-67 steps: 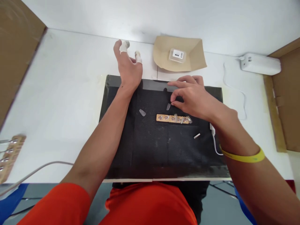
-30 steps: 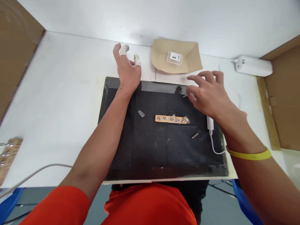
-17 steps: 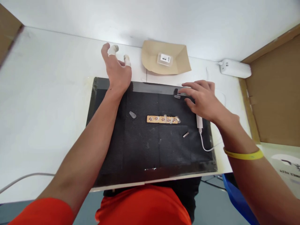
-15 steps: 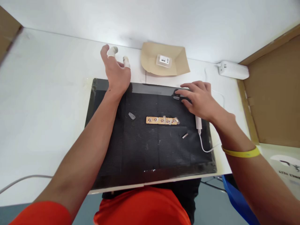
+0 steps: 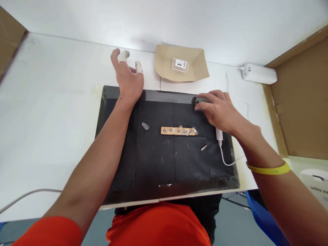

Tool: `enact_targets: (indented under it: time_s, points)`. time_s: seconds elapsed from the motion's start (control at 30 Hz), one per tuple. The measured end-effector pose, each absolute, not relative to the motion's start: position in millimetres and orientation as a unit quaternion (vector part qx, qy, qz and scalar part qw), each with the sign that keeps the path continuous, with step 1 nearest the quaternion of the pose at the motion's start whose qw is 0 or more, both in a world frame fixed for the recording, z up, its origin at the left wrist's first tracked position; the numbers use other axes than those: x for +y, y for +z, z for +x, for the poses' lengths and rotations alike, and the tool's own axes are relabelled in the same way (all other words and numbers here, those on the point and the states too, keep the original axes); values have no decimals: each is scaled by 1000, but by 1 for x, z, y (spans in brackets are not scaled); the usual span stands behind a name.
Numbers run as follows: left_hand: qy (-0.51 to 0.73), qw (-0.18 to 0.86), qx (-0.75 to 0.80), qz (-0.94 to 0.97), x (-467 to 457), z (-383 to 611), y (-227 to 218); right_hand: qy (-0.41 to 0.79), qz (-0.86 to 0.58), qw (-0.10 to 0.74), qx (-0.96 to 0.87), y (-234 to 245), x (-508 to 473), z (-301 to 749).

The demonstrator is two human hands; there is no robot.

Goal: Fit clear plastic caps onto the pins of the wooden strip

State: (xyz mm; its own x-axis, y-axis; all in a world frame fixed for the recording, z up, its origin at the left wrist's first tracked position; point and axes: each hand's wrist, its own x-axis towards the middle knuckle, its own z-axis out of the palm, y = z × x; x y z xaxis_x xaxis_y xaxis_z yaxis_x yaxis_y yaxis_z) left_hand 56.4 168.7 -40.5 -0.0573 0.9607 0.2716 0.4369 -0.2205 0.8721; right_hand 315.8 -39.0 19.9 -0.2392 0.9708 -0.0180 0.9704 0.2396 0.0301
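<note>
My left hand (image 5: 128,80) rests near the far edge of the black mat (image 5: 153,164), fingers apart and holding nothing, with white covers on two fingers. At the mat's far right, my right hand (image 5: 217,109) has thumb and index finger closed on a small clear nail tip (image 5: 197,109), mostly hidden by the fingers. Mid-mat lies a narrow tan strip (image 5: 175,131) with several small metal studs and clear pieces on its right part. Another clear nail tip (image 5: 145,126) lies left of the strip. A short silvery cylinder (image 5: 204,147) lies to its lower right.
A tan paper tray (image 5: 164,56) holding a clear plastic box (image 5: 180,65) stands behind the mat. A white corded device (image 5: 219,135) lies partly under my right hand. At the back right is a white power strip (image 5: 258,73), near a cardboard wall (image 5: 304,109).
My right thumb and index finger have come together on the clear nail tip that lay beside them. The left hand stays in place; the view has shifted slightly.
</note>
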Motion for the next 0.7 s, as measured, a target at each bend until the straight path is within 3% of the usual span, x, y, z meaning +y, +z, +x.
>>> enact_targets:
  time_s: [0.4, 0.53, 0.7]
  points:
    - [475, 278, 540, 636, 177, 53, -50, -39, 669, -81, 738, 17, -58, 310]
    - [438, 274, 576, 634, 171, 57, -37, -33, 747, -84, 658, 20, -53, 298]
    - [442, 279, 565, 638, 166, 56, -33, -56, 828, -151, 537, 13, -45, 271]
